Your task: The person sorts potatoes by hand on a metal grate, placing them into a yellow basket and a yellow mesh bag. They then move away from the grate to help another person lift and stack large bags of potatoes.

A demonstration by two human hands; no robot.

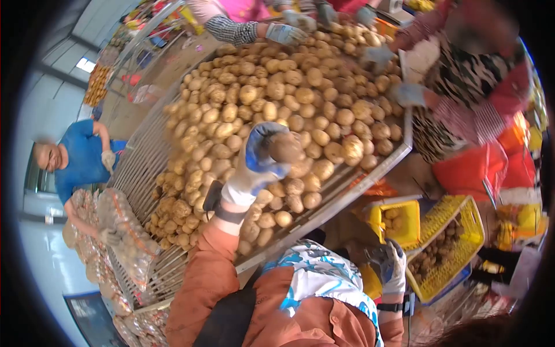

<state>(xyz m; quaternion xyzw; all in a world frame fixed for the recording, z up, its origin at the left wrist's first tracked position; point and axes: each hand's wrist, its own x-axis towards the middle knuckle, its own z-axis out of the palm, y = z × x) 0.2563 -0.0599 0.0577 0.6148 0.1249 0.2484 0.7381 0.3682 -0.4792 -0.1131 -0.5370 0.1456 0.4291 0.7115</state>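
My left hand (257,159), in a white and blue glove, is closed round a brownish potato (285,148) above the heap of potatoes (248,95). The heap covers much of a slatted metal table (139,196). Down at my right side, my right hand (390,266) wears a similar glove. Its fingers look parted, with nothing plainly held, beside a yellow crate (475,222) of darker potatoes. A smaller yellow basket (416,222) with a few potatoes stands just above that hand in the view.
Gloved hands of other people (284,33) reach into the heap from the far and right sides. A person in a blue shirt (78,150) touches a filled mesh sack (124,231) at the left, beside several stacked sacks. Red bags (471,173) lie at right.
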